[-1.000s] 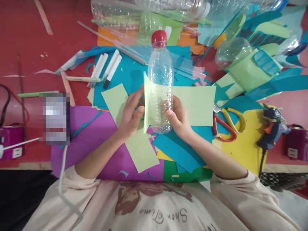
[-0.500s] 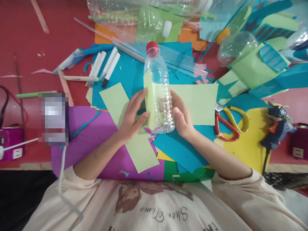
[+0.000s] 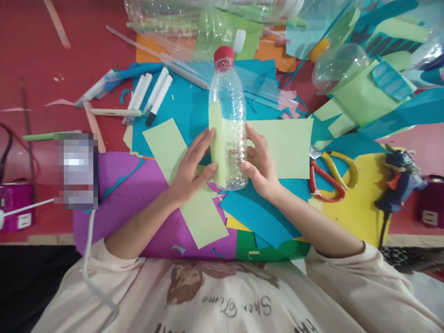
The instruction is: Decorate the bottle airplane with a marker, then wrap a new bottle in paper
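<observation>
A clear plastic bottle (image 3: pixel 229 106) with a red cap (image 3: pixel 224 54) is held above the paper-covered floor between both hands. My right hand (image 3: pixel 259 166) grips its lower right side. My left hand (image 3: pixel 192 166) presses the edge of a pale green paper sheet (image 3: pixel 282 145) against the bottle's left side. The sheet runs behind the bottle and spreads flat to the right. Another pale green strip (image 3: pixel 166 143) lies under my left hand.
Red and yellow scissors (image 3: pixel 328 178) and a blue glue gun (image 3: pixel 398 178) lie to the right. White markers (image 3: pixel 152 99) lie at the upper left. Empty plastic bottles (image 3: pixel 340 69) and blue, green, purple and yellow paper sheets cover the red floor.
The bottle has tilted and shifted slightly, first lower and then back up. My left hand has slid along the paper edge, pressing it closer onto the bottle.
</observation>
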A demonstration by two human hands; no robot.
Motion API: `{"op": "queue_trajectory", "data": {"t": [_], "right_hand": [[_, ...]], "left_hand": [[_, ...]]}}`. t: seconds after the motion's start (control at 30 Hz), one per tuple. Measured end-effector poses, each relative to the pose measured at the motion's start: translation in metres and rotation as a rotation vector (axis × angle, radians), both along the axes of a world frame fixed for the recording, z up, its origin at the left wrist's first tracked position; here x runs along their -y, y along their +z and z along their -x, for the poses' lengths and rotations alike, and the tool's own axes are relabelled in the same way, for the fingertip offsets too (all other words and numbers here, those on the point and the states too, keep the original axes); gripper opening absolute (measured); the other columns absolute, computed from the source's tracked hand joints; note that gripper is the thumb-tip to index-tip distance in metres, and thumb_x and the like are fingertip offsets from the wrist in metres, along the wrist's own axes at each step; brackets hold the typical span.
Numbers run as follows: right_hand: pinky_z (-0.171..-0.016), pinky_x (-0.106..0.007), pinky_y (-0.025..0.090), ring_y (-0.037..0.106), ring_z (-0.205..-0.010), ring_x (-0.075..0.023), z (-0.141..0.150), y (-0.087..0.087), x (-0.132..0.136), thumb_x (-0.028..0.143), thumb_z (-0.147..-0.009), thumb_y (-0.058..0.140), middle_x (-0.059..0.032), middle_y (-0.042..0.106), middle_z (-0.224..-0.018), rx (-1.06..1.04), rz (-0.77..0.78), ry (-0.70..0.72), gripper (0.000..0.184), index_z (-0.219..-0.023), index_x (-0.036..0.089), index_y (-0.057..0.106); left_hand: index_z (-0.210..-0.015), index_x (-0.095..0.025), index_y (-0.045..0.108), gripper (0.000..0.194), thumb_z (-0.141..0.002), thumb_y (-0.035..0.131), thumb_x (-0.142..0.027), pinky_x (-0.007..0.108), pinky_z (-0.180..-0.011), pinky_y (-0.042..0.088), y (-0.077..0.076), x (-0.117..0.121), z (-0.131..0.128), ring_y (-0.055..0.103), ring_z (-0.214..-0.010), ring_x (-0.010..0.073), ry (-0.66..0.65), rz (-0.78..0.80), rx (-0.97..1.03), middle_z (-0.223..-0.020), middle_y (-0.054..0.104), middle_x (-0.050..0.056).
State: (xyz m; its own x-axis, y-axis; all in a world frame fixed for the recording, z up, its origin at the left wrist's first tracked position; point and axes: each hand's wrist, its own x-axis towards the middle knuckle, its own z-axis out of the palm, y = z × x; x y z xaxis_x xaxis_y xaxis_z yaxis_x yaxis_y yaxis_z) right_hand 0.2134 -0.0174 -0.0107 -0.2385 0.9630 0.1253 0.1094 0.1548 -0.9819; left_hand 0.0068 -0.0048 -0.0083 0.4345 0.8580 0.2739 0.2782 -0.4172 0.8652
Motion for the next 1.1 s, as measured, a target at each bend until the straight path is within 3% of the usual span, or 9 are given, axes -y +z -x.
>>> {"op": "queue_trajectory", "data": {"t": [0.2, 0.4, 0.57, 0.7, 1.1], "right_hand": [[-0.089, -0.044, 0.058, 0.059, -0.107, -0.0235, 0.002, 0.008, 0.004, 0.063, -0.088, 0.049, -0.0072, 0.036, -0.14, 0.063, 0.023, -0.009, 0.067, -0.148, 0.042, 0.028], [-0.093, -0.047, 0.056, 0.056, -0.116, -0.0272, 0.003, 0.008, 0.008, 0.067, -0.087, 0.047, -0.0065, 0.033, -0.143, 0.014, 0.012, 0.019, 0.07, -0.149, 0.045, 0.024], [-0.092, -0.047, 0.058, 0.054, -0.119, -0.0271, 0.002, 0.006, 0.006, 0.059, -0.088, 0.051, -0.0062, 0.031, -0.143, 0.005, 0.011, 0.019, 0.069, -0.149, 0.045, 0.023], [-0.094, -0.046, 0.057, 0.055, -0.118, -0.0264, 0.002, 0.005, 0.005, 0.06, -0.087, 0.053, -0.0076, 0.031, -0.145, 0.029, 0.065, 0.022, 0.072, -0.15, 0.042, 0.021], [-0.103, -0.045, 0.052, 0.056, -0.119, -0.0236, 0.003, -0.001, 0.002, 0.055, -0.088, 0.055, -0.0076, 0.033, -0.142, 0.032, -0.024, 0.02, 0.07, -0.149, 0.04, 0.024]], "left_hand": [[-0.15, -0.045, 0.023, 0.062, -0.094, 0.048, -0.056, 0.045, -0.112, 0.047, 0.002, 0.002, -0.001, 0.025, -0.149, 0.031, -0.013, 0.054, 0.029, -0.161, 0.023, -0.002], [-0.15, -0.046, 0.023, 0.062, -0.094, 0.048, -0.056, 0.048, -0.112, 0.045, 0.01, 0.005, 0.0, 0.024, -0.149, 0.0338, -0.023, 0.084, -0.023, -0.162, 0.021, -0.002], [-0.148, -0.047, 0.026, 0.06, -0.094, 0.05, -0.054, 0.038, -0.094, 0.061, 0.013, 0.006, 0.0, 0.027, -0.147, 0.0353, -0.043, 0.151, 0.011, -0.162, 0.019, -0.002], [-0.147, -0.048, 0.028, 0.059, -0.093, 0.052, -0.052, 0.031, -0.082, 0.065, 0.012, 0.005, -0.001, 0.034, -0.144, 0.0355, -0.045, 0.214, 0.032, -0.162, 0.019, -0.002], [-0.148, -0.049, 0.026, 0.062, -0.092, 0.053, -0.053, 0.032, -0.084, 0.065, 0.007, 0.002, 0.0, 0.029, -0.146, 0.038, -0.054, 0.216, 0.016, -0.161, 0.018, -0.002]]}}
